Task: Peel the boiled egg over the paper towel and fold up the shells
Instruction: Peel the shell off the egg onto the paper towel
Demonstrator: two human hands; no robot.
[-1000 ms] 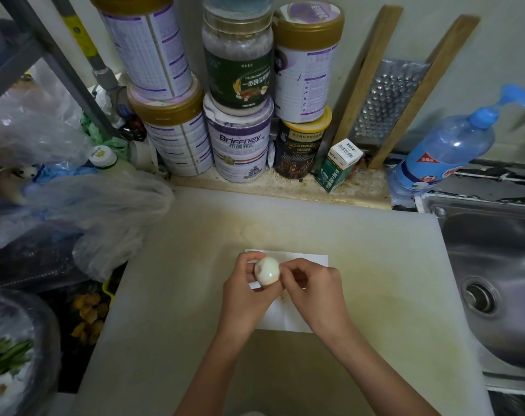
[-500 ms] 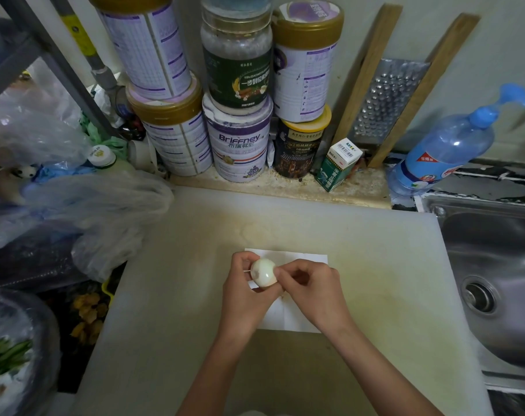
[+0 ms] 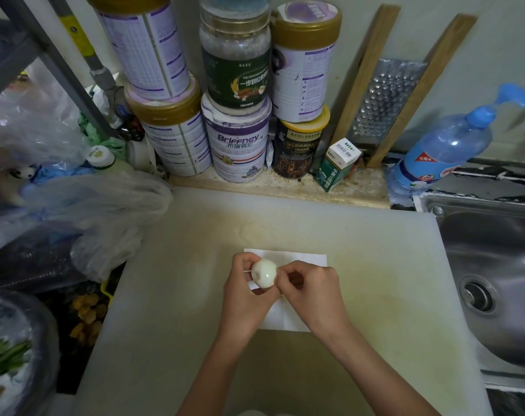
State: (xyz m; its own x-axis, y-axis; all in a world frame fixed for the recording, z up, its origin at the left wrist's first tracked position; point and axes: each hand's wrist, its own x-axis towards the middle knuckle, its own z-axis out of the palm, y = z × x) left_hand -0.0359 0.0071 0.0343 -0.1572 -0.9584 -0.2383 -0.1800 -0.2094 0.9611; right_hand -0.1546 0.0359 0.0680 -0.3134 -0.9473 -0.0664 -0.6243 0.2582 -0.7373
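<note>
A white boiled egg (image 3: 264, 273) is held over a white paper towel (image 3: 311, 257) that lies on the pale cutting board (image 3: 360, 265). My left hand (image 3: 243, 292) grips the egg from the left and below, fingers curled round it. My right hand (image 3: 311, 291) touches the egg's right side with curled fingers, pinching at its surface. Most of the towel is hidden under both hands. I cannot tell whether shell bits lie on the towel.
Several tins and jars (image 3: 237, 139) are stacked against the back wall, with a small green carton (image 3: 335, 168) and a grater (image 3: 384, 100) beside them. A blue pump bottle (image 3: 444, 148) stands by the steel sink (image 3: 495, 283) on the right. Plastic bags (image 3: 84, 211) crowd the left.
The egg and both hands have shifted slightly left over the towel, and the egg has turned a little in my left hand.
</note>
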